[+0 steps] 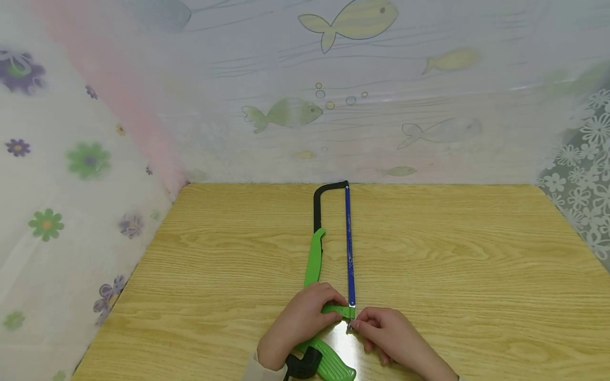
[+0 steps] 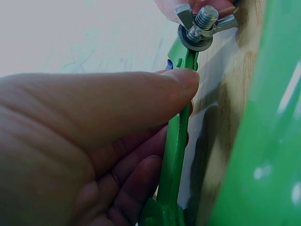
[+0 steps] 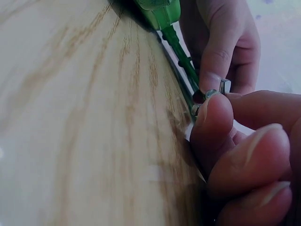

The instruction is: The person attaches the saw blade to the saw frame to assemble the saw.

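A hacksaw with a green handle (image 1: 333,360), a black front frame (image 1: 317,209) and a blue blade (image 1: 350,243) lies flat, its far end toward the back wall. My left hand (image 1: 305,315) holds the short green arm (image 2: 176,155) at the near end of the blade, thumb on one side and fingers curled behind. A silver wing nut (image 2: 200,28) sits on a threaded bolt (image 2: 207,16) with a washer at that arm's end. With thumb and forefinger, my right hand (image 1: 388,333) pinches the wing nut (image 3: 225,86); its other fingers are curled.
The hacksaw rests on a wood-grain table (image 1: 452,254). Behind it rises a wall covering (image 1: 362,137) with printed fish, and a flower-printed one (image 1: 47,275) stands along the left. A white flower-patterned panel (image 1: 583,174) borders the right edge.
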Demonstrator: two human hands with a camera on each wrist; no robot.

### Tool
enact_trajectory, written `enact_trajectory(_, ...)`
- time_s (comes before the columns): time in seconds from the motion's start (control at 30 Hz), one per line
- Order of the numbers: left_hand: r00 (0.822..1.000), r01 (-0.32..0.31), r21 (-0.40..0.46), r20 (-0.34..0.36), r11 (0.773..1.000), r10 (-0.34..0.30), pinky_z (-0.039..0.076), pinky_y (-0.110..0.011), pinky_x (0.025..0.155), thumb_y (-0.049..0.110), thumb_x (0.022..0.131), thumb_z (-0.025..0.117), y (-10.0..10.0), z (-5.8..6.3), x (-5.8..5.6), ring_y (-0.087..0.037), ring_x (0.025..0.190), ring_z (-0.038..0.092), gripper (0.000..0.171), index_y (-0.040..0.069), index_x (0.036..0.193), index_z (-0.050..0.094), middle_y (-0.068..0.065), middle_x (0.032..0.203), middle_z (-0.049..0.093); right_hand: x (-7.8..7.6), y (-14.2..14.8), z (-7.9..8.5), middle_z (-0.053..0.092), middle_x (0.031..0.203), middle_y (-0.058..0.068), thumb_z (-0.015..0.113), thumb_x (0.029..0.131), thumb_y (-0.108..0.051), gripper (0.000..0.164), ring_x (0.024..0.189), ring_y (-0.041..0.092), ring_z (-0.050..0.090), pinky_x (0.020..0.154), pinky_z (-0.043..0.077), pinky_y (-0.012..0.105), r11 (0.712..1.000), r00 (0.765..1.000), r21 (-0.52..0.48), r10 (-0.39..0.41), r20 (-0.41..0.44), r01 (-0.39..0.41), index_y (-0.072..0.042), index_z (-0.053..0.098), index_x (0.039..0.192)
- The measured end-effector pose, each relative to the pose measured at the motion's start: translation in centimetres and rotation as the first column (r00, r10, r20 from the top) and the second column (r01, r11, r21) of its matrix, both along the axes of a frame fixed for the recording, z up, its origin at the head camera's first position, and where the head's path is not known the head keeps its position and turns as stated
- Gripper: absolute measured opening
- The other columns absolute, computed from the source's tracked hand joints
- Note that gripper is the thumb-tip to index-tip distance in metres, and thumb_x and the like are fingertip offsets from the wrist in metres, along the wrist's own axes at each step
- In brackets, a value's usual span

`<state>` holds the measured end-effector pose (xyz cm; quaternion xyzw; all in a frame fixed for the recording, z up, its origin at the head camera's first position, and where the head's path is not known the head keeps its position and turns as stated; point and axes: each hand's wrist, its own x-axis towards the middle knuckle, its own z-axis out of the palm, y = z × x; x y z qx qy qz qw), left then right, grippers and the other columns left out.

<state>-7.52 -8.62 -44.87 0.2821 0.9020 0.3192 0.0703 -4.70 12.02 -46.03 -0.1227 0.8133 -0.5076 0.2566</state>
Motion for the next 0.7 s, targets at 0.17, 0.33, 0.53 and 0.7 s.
enact_trajectory(0.17, 1.0, -0.003, -0.011, 0.018, 1.0, 0.004, 0.041, -0.021, 0.082, 0.022, 0.081, 0.065, 0.01, 0.02, -0.06, -0.003, 0.091, 0.05, 0.015, 0.024, 0.097, 0.066, 0.016, 0.093, 0.056, -0.12, 0.01, 0.03, 0.056, 0.056, -0.002, 0.049, 0.087, -0.047, 0.034, 0.033, 0.008, 0.039, 0.03, 0.033, 0.026, 1.0, 1.0, 0.012, 0.001, 0.01, -0.001, -0.017, 0.06, 0.076)
enact_trajectory(0.33, 1.0, -0.007, -0.01, 0.022, 1.0, 0.008, 0.041, -0.021, 0.081, 0.022, 0.081, 0.065, 0.03, 0.03, -0.06, -0.003, 0.091, 0.05, 0.015, 0.024, 0.097, 0.066, 0.016, 0.093, 0.056, -0.14, -0.04, 0.04, 0.056, 0.056, -0.002, 0.049, 0.086, -0.048, 0.036, 0.032, 0.009, 0.038, 0.03, 0.031, 0.026, 1.0, 1.0, 0.013, 0.001, 0.023, -0.001, -0.016, 0.06, 0.073)
enact_trajectory(0.53, 1.0, -0.012, -0.005, 0.026, 1.0, 0.012, 0.041, -0.021, 0.081, 0.022, 0.081, 0.065, 0.04, 0.07, -0.02, -0.003, 0.091, 0.05, 0.016, 0.024, 0.096, 0.066, 0.016, 0.093, 0.056, -0.14, -0.08, 0.02, 0.056, 0.055, -0.003, 0.049, 0.087, -0.048, 0.037, 0.032, 0.008, 0.038, 0.03, 0.031, 0.026, 1.0, 1.0, 0.021, 0.005, 0.018, -0.006, -0.016, 0.06, 0.072)
enact_trajectory(0.7, 0.999, -0.013, -0.007, 0.037, 1.0, 0.013, 0.041, -0.021, 0.081, 0.022, 0.081, 0.065, 0.03, 0.12, -0.01, -0.003, 0.091, 0.05, 0.016, 0.024, 0.097, 0.066, 0.016, 0.093, 0.056, -0.11, -0.04, -0.04, 0.056, 0.056, -0.003, 0.049, 0.087, -0.047, 0.034, 0.032, 0.008, 0.038, 0.029, 0.032, 0.026, 1.0, 1.0, 0.022, 0.009, 0.002, -0.009, -0.018, 0.061, 0.075)
